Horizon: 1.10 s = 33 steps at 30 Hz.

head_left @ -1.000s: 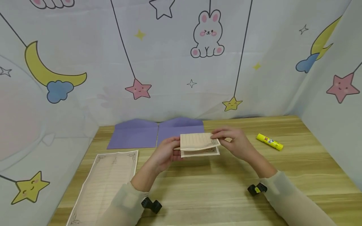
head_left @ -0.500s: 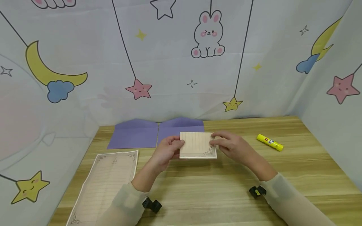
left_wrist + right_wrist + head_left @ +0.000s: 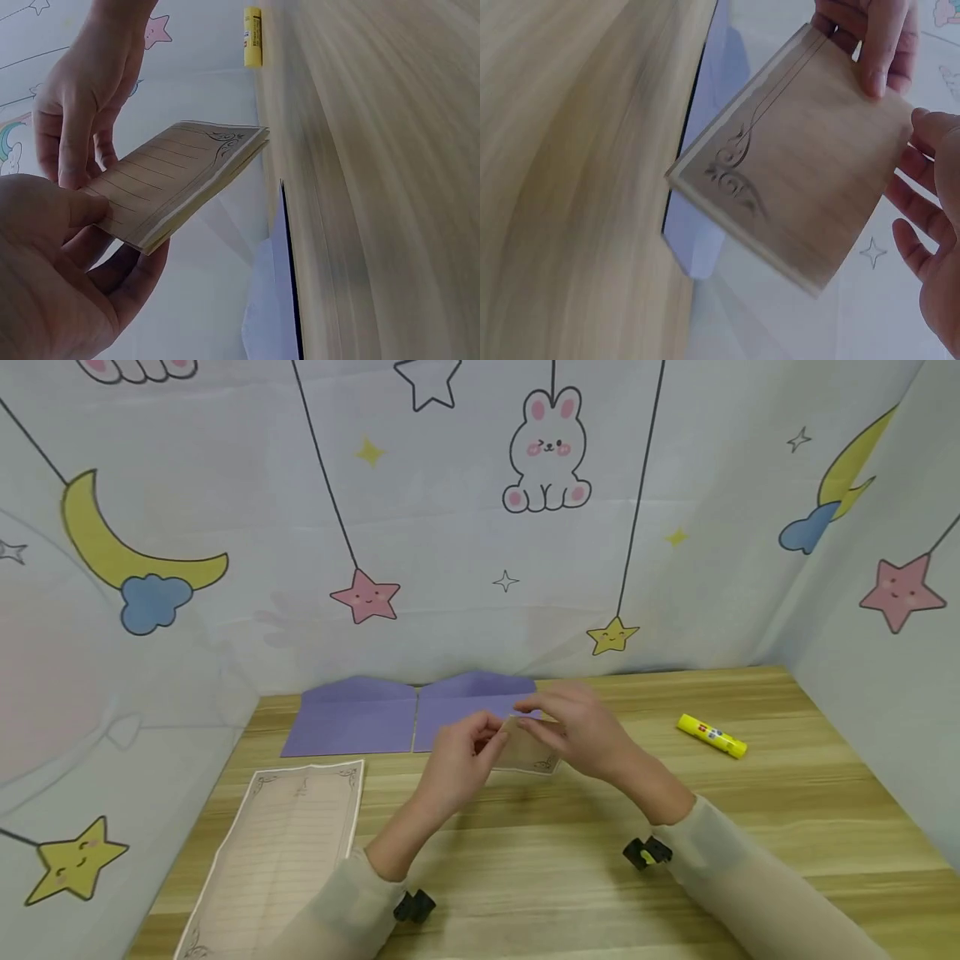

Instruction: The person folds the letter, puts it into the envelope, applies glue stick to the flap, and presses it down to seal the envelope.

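Note:
A folded sheet of lined, cream letter paper (image 3: 528,754) with ornamental corners is held up over the table, tilted on edge. My left hand (image 3: 463,758) pinches it at one corner, thumb (image 3: 86,208) on one face and fingers behind. My right hand (image 3: 583,732) is at the top edge, its thumb (image 3: 928,127) on the paper's rim and the fingers partly hidden behind it. Several layers show along the paper's edge (image 3: 202,196) in the left wrist view.
An unfolded lined sheet (image 3: 281,852) lies at the left of the wooden table (image 3: 540,877). Two purple envelopes (image 3: 352,722) lie side by side at the back. A yellow glue stick (image 3: 711,736) lies at the right. A patterned curtain (image 3: 450,527) stands behind.
The folded paper went from gaping layers to pressed flat, then tipped up on edge. Both hands have come closer together at its top edge.

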{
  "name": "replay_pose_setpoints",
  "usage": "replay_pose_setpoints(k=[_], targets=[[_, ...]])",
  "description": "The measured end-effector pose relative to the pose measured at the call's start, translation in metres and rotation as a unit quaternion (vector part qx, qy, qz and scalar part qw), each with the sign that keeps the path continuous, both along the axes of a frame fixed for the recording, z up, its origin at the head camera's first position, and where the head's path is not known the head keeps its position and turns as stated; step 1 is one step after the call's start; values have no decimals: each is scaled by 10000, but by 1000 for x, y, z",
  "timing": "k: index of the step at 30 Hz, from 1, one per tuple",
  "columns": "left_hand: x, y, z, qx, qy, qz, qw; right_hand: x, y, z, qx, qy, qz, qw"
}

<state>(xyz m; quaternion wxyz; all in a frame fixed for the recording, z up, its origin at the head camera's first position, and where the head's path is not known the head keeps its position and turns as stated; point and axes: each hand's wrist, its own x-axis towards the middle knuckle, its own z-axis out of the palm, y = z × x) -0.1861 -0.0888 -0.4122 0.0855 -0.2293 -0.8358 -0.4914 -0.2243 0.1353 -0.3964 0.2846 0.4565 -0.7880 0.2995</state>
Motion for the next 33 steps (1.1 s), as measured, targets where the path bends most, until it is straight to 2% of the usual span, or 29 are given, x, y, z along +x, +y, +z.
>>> replay_pose_setpoints(k=[5,10,19,26,33], targets=[[1,1,1,69,128,-63,9999,2,-11,3,29,-78,12,10000],[3,-2,-1,215,96,-16,9997,3,-7,-1,123,-298,-17,9995],[3,-11,1,480,-138,222,9985,-1,27,-15,367,-722,-378,9960],[-2,-16,1,616,-149,242,9977,-3,53,-29,520,-976,-586,9921],[-3,-16,1,551,-170,305,9979,-3,64,-34,536,-936,-675,9919]])
